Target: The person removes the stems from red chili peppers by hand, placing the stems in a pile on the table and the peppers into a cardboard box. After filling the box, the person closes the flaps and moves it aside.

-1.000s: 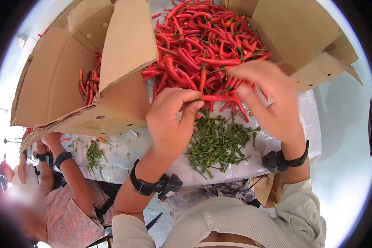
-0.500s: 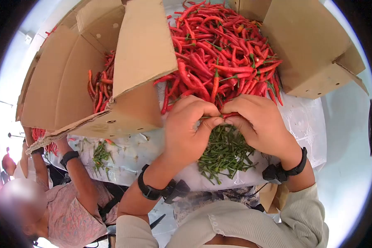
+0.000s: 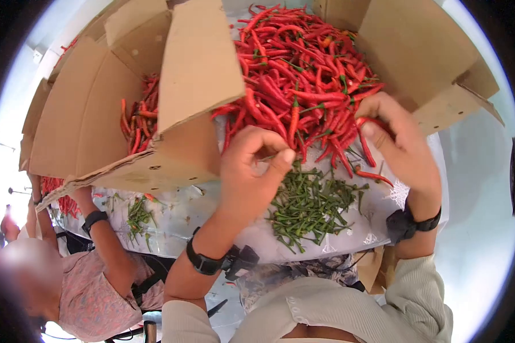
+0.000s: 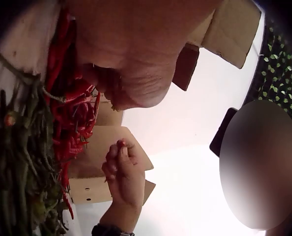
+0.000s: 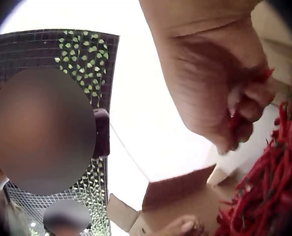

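My left hand is over the near edge of the red chili heap, thumb and index fingertips together. At these fingertips a small greenish chili stem shows in the left wrist view; most of it is hidden. To the right, my right hand is curled round a red chili, with red showing between the fingers in the right wrist view. Between me and the heap lies a pile of green stems, just below my left hand. One loose red chili lies beneath my right hand.
An open cardboard box with chilies inside stands at the left, and another box at the back right. A plastic-covered table carries a small stem pile. Another person works at the left.
Both hands first came together on a red chili above the stem pile. They have since parted: the right hand moved right and away with red chili, while the left stayed near the pile.
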A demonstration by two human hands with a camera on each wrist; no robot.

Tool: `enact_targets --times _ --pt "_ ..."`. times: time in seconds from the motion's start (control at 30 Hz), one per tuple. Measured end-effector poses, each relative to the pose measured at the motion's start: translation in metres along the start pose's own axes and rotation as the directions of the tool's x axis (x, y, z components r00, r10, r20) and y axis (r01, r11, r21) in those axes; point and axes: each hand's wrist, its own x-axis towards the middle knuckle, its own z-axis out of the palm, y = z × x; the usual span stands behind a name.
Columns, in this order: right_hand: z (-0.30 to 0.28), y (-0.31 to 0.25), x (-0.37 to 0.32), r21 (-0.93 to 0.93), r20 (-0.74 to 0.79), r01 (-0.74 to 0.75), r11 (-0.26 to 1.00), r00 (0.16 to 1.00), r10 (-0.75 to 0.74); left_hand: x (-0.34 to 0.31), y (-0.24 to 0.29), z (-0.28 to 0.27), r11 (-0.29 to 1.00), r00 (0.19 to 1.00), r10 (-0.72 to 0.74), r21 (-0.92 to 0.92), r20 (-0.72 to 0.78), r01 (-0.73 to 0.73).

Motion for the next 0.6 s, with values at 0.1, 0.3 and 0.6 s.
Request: enact_targets --times 0.1,0.3,0.6 --pt "-0.03 0.01 -0.011 -0.263 0.067 -0.19 0.946 0.975 0.214 0.0 0.003 -0.002 0.998 0.999 0.035 0.056 0.035 -0.037" --pt "-0.03 0.022 -0.017 -0.557 0.313 -0.054 0.829 0.911 0.27 -0.002 0.002 0.005 0.983 0.998 0.027 0.181 0.054 -0.036" --pt "-0.008 0.026 -0.011 -0.276 0.335 0.001 0.961 0.938 0.095 -0.001 0.007 0.004 0.986 0.999 -0.007 0.166 0.041 0.001"
